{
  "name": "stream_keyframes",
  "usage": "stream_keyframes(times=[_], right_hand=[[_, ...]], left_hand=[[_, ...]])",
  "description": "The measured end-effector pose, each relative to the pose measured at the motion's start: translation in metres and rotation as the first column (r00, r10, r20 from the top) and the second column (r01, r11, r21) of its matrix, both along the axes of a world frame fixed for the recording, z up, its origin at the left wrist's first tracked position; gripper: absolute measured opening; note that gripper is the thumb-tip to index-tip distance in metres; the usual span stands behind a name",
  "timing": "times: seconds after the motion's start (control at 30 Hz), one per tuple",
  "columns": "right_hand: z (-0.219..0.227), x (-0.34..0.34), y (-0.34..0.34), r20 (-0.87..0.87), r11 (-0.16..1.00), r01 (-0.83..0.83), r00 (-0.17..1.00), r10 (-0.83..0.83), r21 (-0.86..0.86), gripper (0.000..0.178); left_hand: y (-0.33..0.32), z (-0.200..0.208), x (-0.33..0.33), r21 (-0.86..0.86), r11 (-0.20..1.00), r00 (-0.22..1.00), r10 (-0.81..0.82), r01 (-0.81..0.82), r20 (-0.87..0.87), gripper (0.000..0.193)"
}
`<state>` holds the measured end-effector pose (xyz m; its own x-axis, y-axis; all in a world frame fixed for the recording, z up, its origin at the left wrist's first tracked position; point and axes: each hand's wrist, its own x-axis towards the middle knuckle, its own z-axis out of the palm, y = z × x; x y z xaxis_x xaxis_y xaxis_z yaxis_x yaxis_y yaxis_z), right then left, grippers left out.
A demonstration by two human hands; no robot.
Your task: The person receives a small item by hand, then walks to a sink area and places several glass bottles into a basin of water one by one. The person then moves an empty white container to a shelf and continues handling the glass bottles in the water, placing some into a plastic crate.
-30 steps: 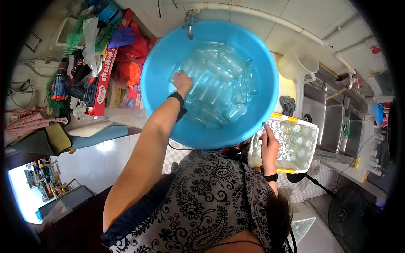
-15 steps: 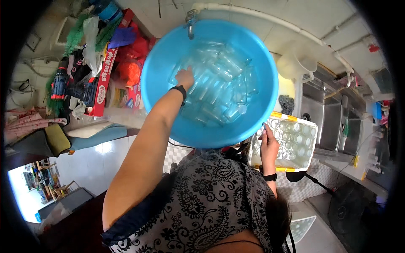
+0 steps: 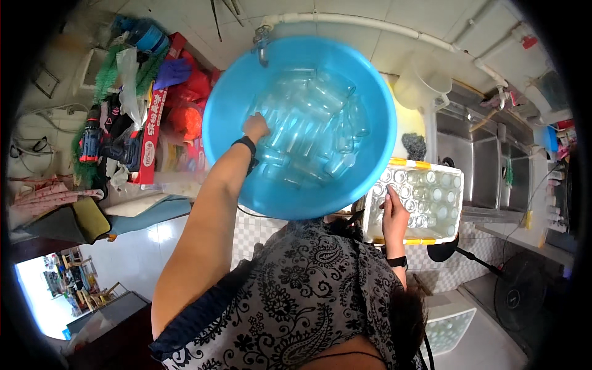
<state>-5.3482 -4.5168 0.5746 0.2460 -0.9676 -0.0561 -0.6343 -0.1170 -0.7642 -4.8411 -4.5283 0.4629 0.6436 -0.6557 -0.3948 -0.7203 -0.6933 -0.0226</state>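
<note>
A large blue basin (image 3: 377, 166) stands in front of me, with several clear glass bottles (image 3: 327, 92) lying in water inside it. My left hand (image 3: 256, 127) reaches into the basin at the left side of the bottles. Its fingers are curled closed, and what they hold, if anything, is hidden. My right hand (image 3: 394, 217) is off the basin's rim, over the left part of a white crate (image 3: 457, 206) with yellow tape. Its fingers are stretched out, with nothing visible in them. Upright clear bottles (image 3: 425, 196) fill the crate.
A tap (image 3: 262, 46) hangs over the basin's far left rim. To the right are a translucent jug (image 3: 422, 83), a dark scouring pad (image 3: 414, 146) and a steel sink (image 3: 462, 160). A red box (image 3: 148, 157) and a drill (image 3: 120, 148) lie left. A black fan (image 3: 518, 296) stands lower right.
My left hand has drawn back slightly toward the basin's left side. My right hand has come off the basin's rim and moved slightly nearer to me. The whole view has shifted a little.
</note>
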Motion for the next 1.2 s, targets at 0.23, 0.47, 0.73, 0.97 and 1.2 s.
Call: stream_keyframes(times=[0.23, 0.47, 0.73, 0.97, 1.2], right_hand=[[-0.002, 0.003, -0.005, -0.052, 0.996, -0.084, 0.995, 0.083, -0.018, 0.032], [0.003, 0.003, -0.005, -0.068, 0.996, -0.086, 0.994, 0.084, -0.019, 0.032], [-0.004, -0.005, -0.016, -0.025, 0.995, -0.096, 0.995, 0.095, -0.039, 0.031], [-0.013, 0.002, -0.032, -0.071, 0.978, -0.177, 0.983, 0.17, -0.106, 0.032], [-0.001, 0.013, -0.037, -0.069, 0.973, -0.222, 0.974, 0.218, -0.069, 0.032]], left_hand=[[-0.016, -0.012, -0.004, -0.121, 0.98, 0.987, 0.16, -0.159, 0.001, 0.067], [-0.008, 0.004, -0.004, -0.282, 0.959, 0.999, 0.041, -0.037, 0.01, 0.065], [0.063, 0.055, 0.0, -0.747, 0.628, 0.94, -0.067, -0.221, -0.334, 0.055], [0.15, 0.181, -0.028, -0.779, 0.355, 0.835, 0.007, -0.517, -0.551, 0.046], [0.286, 0.158, 0.038, -0.694, 0.541, 0.864, 0.133, -0.474, -0.486, 0.047]])
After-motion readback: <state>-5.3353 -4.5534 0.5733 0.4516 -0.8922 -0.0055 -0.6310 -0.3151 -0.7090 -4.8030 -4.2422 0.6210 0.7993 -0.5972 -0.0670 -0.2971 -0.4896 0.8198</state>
